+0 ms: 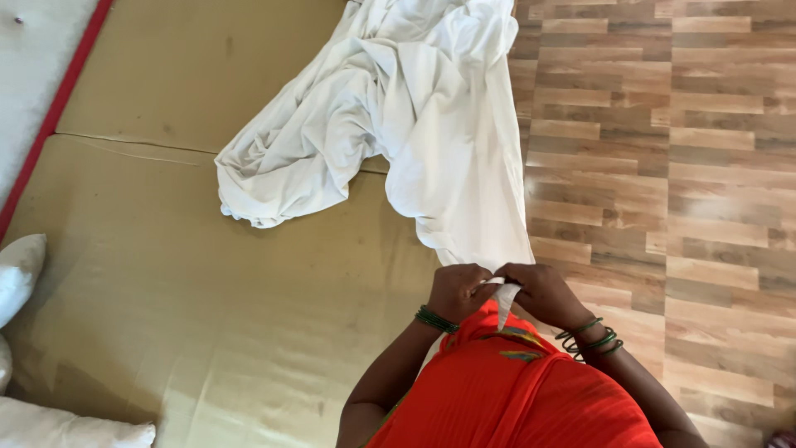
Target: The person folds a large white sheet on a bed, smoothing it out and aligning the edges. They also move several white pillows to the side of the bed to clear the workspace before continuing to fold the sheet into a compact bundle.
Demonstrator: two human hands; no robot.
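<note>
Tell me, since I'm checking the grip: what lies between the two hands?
In the head view, only a pinched corner of the white sheet shows between the left hand and right hand.

The sheet [414, 124] at 12 o'clock is plain white, its folds shaded grey. The mattress [182, 265] beneath is tan with faint dark marks. The floor [663, 166] at 3 o'clock shows staggered wood-grain planks in brown and beige. A red stripe [58, 108] edges the pale grey rug [33, 50] at 10 o'clock. Pillows [21, 274] at 8 o'clock are white. The garment [514, 398] is orange-red; bangles [435, 319] green.
</note>
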